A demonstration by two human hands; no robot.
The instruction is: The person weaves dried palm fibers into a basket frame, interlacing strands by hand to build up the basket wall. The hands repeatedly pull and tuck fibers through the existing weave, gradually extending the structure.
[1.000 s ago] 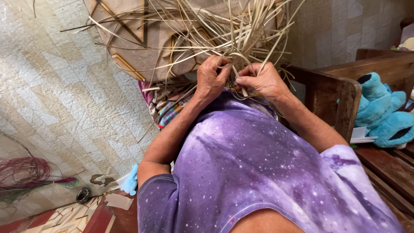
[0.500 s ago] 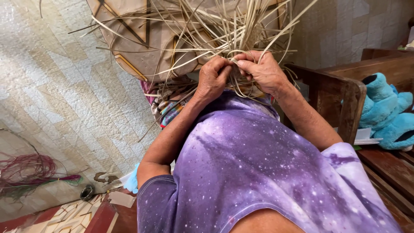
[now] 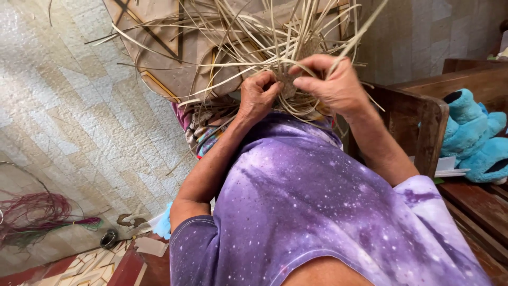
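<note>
Though the woven core (image 3: 288, 87) is mostly hidden behind both hands, pale cane strands (image 3: 233, 37) fan out above it, running off the top edge. The left hand (image 3: 257, 97) curls closed, pinching strands; the right hand (image 3: 333, 85) arches over, fingertips gripping the weave, held above the lap.

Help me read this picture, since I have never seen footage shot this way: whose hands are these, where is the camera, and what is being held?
The camera sits on a person's head and looks down over their purple speckled shirt. Both hands are their own. The left hand and the right hand pinch a small woven knot of pale straw strips, whose loose ends fan outward. Below lies a pale tiled floor with a bundle of red and green strands. At the right, a blue plush toy rests on a dark wooden bench.
</note>
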